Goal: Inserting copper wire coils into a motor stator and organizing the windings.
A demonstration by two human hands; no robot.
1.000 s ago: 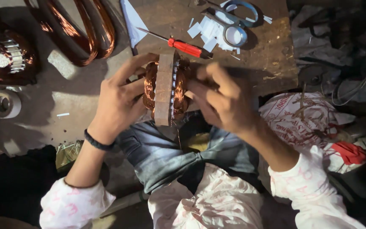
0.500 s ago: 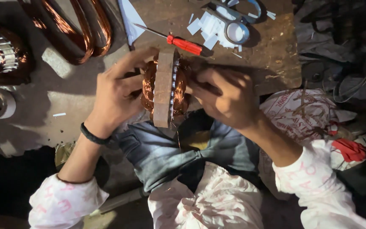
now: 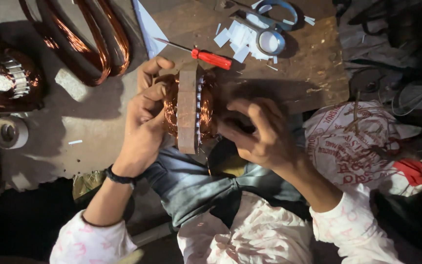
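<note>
A motor stator (image 3: 187, 108) with copper wire windings stands on edge on my lap. My left hand (image 3: 145, 124) grips its left side, fingers curled over the copper coil. My right hand (image 3: 262, 132) is at its right side, fingers bent and spread against the winding; whether it pinches a wire is hidden. A red-handled screwdriver (image 3: 210, 57) lies just beyond the stator on a wooden board (image 3: 308, 73).
Loops of copper wire (image 3: 81, 44) lie at top left beside another wound stator (image 3: 8, 80). A tape roll (image 3: 10, 132) sits at the left. Scissors (image 3: 269, 24) and white paper scraps lie on the board. A printed white sack (image 3: 357, 146) is at the right.
My right hand has drawn slightly back from the stator and its fingers have spread. My left hand keeps its grip on the stator.
</note>
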